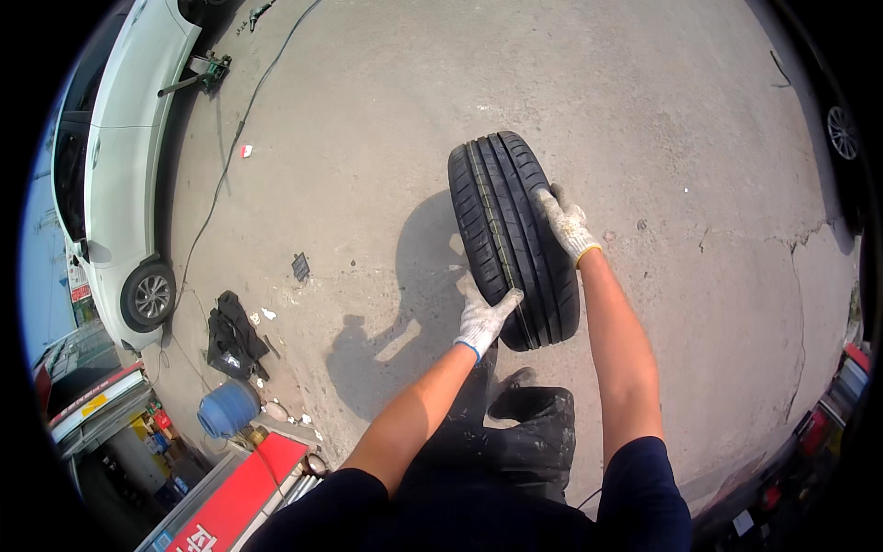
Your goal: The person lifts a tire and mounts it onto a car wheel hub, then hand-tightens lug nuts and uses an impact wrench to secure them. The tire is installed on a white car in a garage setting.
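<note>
A black car tire (pixel 509 235) stands on its tread in front of me, tilted a little, its grooved face and a pale stripe toward me. My left hand (pixel 484 316), in a dirty white work glove with a blue cuff, grips its near left edge with the thumb on the tread. On the right side, my right hand (pixel 566 221), in a like glove with a yellow cuff, clasps the tire's edge. The fingers of both hands partly disappear behind the sidewalls. Whether the tire touches the ground is hard to make out.
At the left stands a white car (pixel 129 120) with a green floor jack (pixel 210 74) by it. An air hose (pixel 221 175) runs over the concrete. Dark cloth (pixel 232 336) and a blue barrel (pixel 228 408) lie lower left. A dark car's wheel (pixel 842 132) shows far right.
</note>
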Available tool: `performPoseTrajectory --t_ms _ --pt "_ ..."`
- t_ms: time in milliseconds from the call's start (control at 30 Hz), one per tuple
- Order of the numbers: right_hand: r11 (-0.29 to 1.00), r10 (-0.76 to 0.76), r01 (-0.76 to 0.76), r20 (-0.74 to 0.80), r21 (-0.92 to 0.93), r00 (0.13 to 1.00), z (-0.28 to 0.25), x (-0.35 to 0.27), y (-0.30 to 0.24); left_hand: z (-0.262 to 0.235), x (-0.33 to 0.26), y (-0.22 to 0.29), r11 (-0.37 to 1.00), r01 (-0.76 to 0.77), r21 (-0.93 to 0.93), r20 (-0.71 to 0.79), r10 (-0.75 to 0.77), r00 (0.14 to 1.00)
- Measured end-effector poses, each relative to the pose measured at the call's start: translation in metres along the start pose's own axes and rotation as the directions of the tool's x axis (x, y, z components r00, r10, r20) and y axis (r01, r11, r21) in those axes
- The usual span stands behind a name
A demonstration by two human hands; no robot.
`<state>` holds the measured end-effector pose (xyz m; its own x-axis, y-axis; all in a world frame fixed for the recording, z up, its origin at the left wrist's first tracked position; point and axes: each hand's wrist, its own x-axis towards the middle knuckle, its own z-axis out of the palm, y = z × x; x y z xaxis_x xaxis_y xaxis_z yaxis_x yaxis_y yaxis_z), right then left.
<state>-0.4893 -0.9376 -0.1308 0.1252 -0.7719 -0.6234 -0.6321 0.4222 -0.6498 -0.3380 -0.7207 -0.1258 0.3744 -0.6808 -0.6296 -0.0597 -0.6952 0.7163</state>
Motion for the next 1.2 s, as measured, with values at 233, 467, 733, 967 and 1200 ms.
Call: performPoseTrajectory --t_ms 233,467,733,967,1200 --pt "0.985 0.109 -0.065 0.281 -0.160 0.953 0.007 0.078 -0.059 -0.139 0.252 0.127 0.975 0.211 -0.073 0.056 -0.207 0.977" --pt "0.952 -0.048 0.097 0.170 -0.292 0.984 0.021 0.316 -0.374 -0.163 0.402 0.216 0.986 0.164 -0.021 -0.026 -0.165 0.986" --pt "0.973 -0.156 0.212 0.423 -0.088 0.893 0.066 0.520 -0.415 -0.255 0.609 0.364 0.979 0.181 -0.096 -0.280 -0.201 0.939" --pt "0.911 -0.188 0.238 0.173 -0.337 0.967 0.102 0.735 -0.800 -0.372 0.794 0.500 0.939 0.262 -0.222 -0.241 -0.314 0.918" --pt "0.951 0.027 0.072 0.313 -0.301 0.949 0.180 0.924 -0.898 -0.535 1.067 0.645 0.991 0.121 -0.063 -0.246 -0.133 0.960"
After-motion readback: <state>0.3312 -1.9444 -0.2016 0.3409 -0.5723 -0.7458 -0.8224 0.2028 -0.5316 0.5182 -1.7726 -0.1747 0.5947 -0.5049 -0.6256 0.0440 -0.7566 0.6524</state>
